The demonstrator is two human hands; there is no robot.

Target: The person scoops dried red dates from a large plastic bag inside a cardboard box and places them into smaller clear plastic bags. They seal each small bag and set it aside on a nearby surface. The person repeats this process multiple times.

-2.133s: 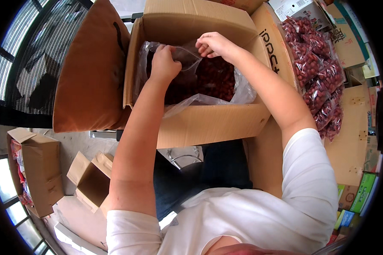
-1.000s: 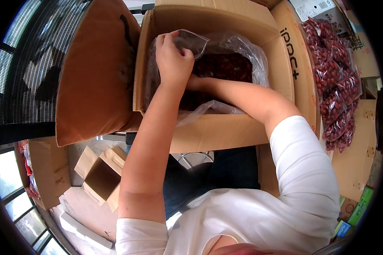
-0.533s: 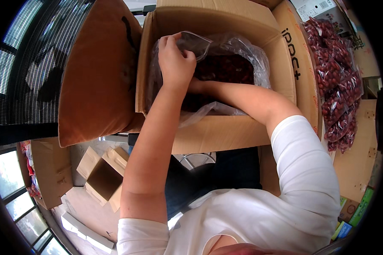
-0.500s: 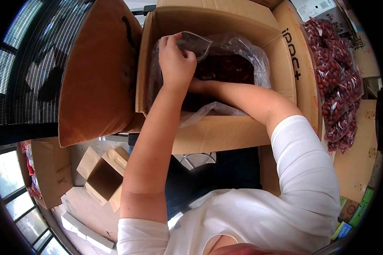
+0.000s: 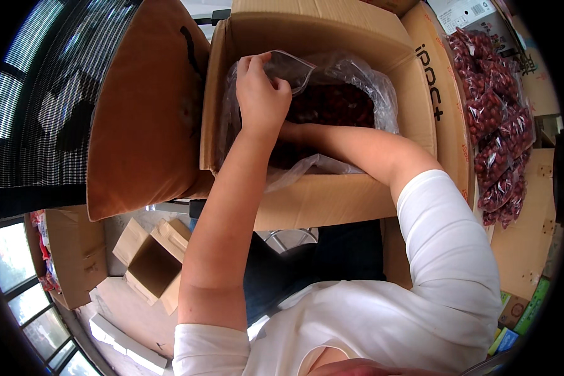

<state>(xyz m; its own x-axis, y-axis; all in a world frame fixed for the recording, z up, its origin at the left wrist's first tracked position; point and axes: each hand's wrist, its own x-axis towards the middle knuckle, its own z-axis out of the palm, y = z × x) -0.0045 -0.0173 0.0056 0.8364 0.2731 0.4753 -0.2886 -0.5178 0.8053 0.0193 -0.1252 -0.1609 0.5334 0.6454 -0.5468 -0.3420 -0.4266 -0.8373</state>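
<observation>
A clear plastic bag [image 5: 297,67] is in the upper middle of the frame, inside a brown carton [image 5: 332,210]. Its mouth gapes, and a thin reddish line marks the right end of the rim. The film looks thin, limp and very light, probably slippery and quick to collapse; the rim seems the best place to take hold, since the walls would likely just fold. Below and to the right of it lies a mass of small dark-red fruit [image 5: 338,103], surrounded by a crumpled clear liner [image 5: 382,94]. Each piece is probably light and fairly firm, apt to roll, so a cupped palm under several would likely suit better than a pinch.

The left hand [image 5: 261,94] is at the bag's upper left, fingers curled over and gripping the rim, the thumb standing apart from them. The right hand [image 5: 288,133] reaches in from the right, passing beneath the left wrist, low in the carton among the fruit. Its fingers are hidden, so whether they are spread or grasp anything cannot be told.

Plump clear packs [image 5: 492,119] of similar red fruit are piled at the upper right of the frame. A rust-brown cushion [image 5: 144,119] stands against the carton's left side.
</observation>
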